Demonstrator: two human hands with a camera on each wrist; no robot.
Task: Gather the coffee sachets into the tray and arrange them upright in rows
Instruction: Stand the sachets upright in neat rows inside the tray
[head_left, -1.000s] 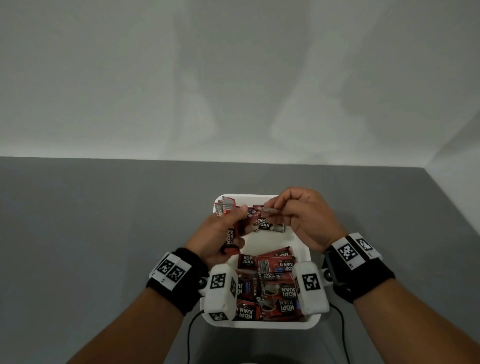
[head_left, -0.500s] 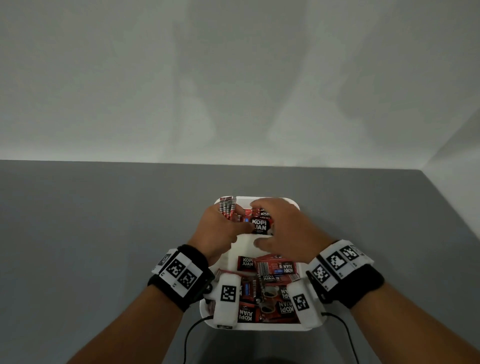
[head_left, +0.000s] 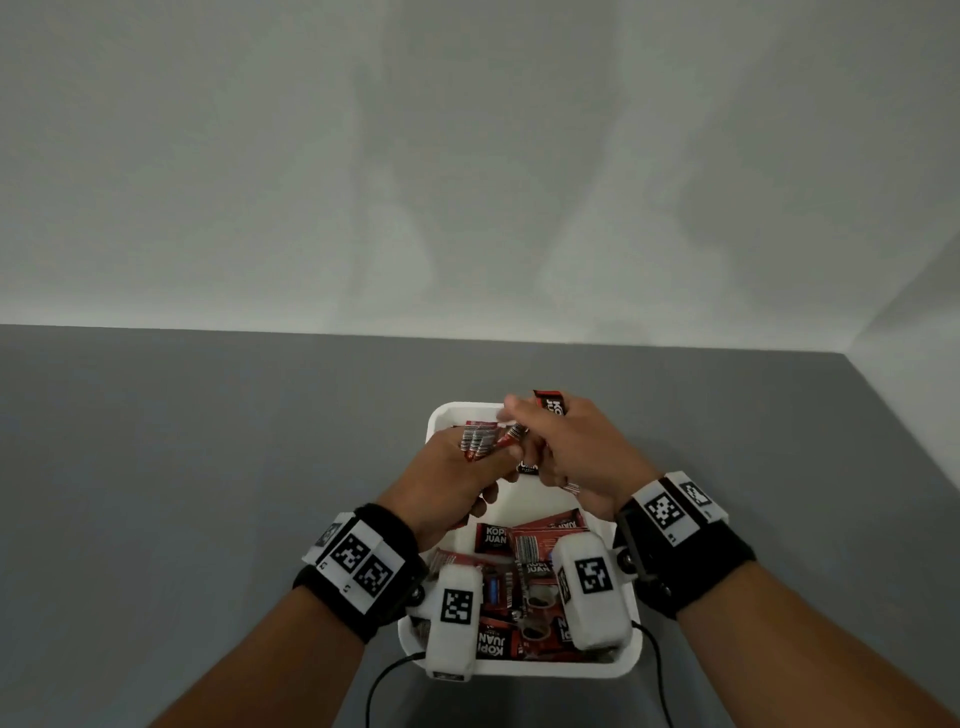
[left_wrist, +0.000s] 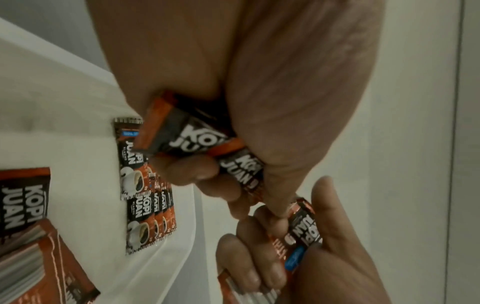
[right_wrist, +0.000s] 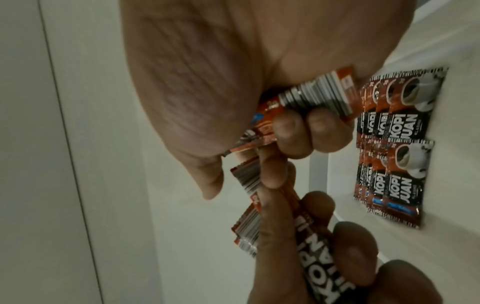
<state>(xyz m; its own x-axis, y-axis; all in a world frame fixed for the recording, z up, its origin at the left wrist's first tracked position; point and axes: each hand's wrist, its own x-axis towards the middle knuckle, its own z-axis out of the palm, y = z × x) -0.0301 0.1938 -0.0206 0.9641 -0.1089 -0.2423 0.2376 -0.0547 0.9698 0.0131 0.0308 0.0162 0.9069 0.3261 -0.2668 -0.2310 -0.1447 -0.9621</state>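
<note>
The white tray (head_left: 519, 669) sits on the grey table just in front of me. Above its far end my left hand (head_left: 488, 457) grips a small bundle of red-and-black coffee sachets (head_left: 478, 441), also seen in the left wrist view as sachets (left_wrist: 192, 135). My right hand (head_left: 540, 436) touches it and holds sachets (head_left: 551, 410), one of them barcode side out (right_wrist: 363, 98). Two short rows of upright sachets (right_wrist: 389, 144) stand against the far wall. Loose sachets (head_left: 519, 566) lie flat in the near half.
The grey table (head_left: 208, 493) runs out to the left and right of the tray, and a pale wall (head_left: 467, 182) rises behind it. Black cables (head_left: 384, 680) trail from the wrist cameras near the tray's front edge.
Both hands have lifted from the tray's far end. The right hand, which lay low over a sachet, now holds sachets up against the left hand's bundle.
</note>
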